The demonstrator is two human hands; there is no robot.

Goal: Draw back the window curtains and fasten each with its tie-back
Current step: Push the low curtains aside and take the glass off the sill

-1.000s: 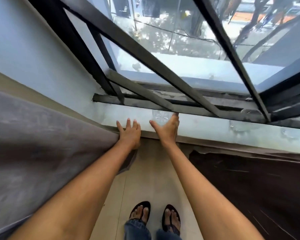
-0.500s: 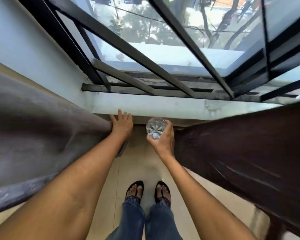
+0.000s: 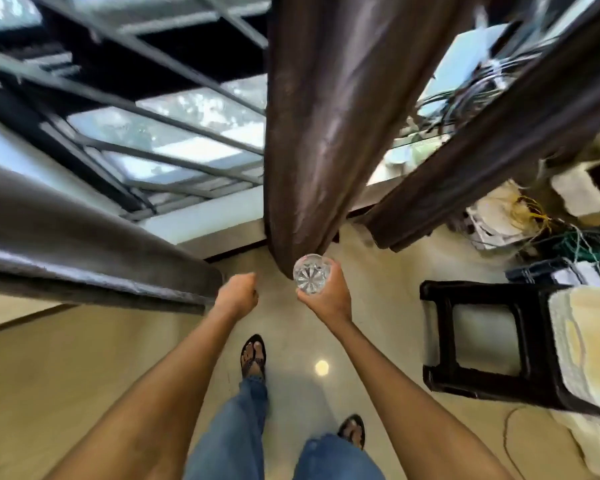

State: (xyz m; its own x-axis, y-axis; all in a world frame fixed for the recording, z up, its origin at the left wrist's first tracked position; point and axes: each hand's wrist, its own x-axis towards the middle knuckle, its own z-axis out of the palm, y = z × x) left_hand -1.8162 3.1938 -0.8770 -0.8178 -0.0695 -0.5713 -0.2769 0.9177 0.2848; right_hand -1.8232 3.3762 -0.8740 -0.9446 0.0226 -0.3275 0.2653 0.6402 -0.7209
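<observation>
Curtains: three panels in view. One grey curtain at my left, one brown curtain hanging straight ahead, a second brown curtain further right.
Hands: two, both mine. My left hand is curled into a loose fist, just beside the grey curtain's lower end; I cannot tell whether it pinches any fabric. My right hand is wrapped around one cut-glass tumbler, held upright, its rim just beside the middle brown curtain's hem.
Tie-backs: none identified in this view.
Edges: window frame and sill lie between the grey and middle panels, glass uncovered there.
Open room: bare floor on my left and between my feet.
Obstructions: one black stool at my right, a cream cloth on it; tangled cables and boxes behind.
Surface: glossy beige tile, one light reflection.
Image quality: motion blur throughout.
</observation>
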